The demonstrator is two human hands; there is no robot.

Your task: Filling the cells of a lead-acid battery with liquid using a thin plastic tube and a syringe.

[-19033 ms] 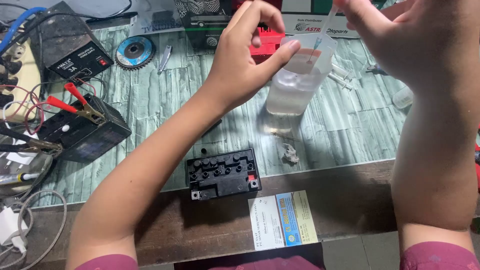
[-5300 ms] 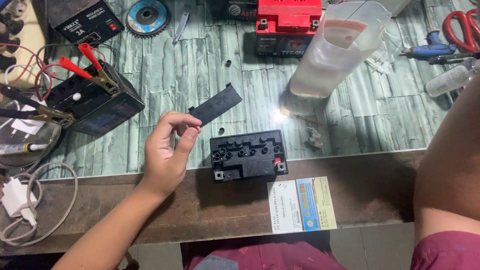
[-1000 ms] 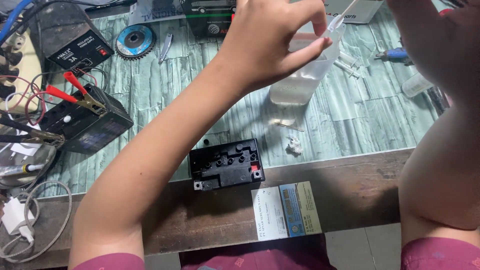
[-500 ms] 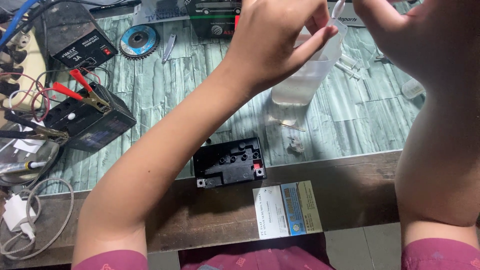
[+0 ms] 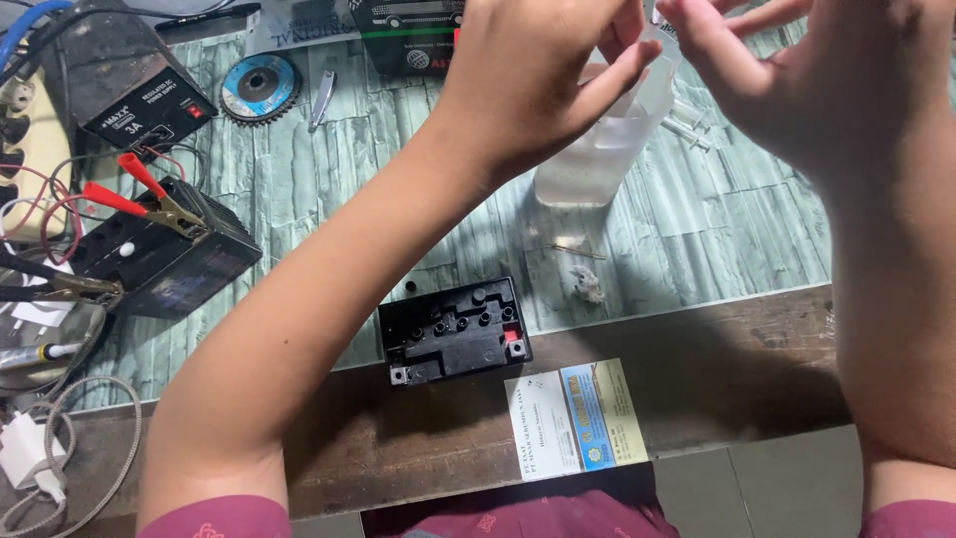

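Clear plastic container (image 5: 597,149): translucent, smooth, slightly cloudy, colourless liquid inside. Small black battery (image 5: 454,331): matt moulded plastic, dusty on top. Larger battery (image 5: 164,261): black plastic casing, faint sheen. Clamps (image 5: 149,199): red plastic sleeves, bare metal jaws. Grinding disc (image 5: 260,88): rough abrasive flaps, metal hub. Table covering (image 5: 717,229): smooth, green stone-pattern sheet, lightly glossy. Table edge (image 5: 697,349): worn, dull brown wood. Card (image 5: 575,418): printed paper, glossy.

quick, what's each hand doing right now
Left hand: closed around the clear plastic bottle.
Right hand: fingers pinching at the bottle's top; what they grip cannot be told.
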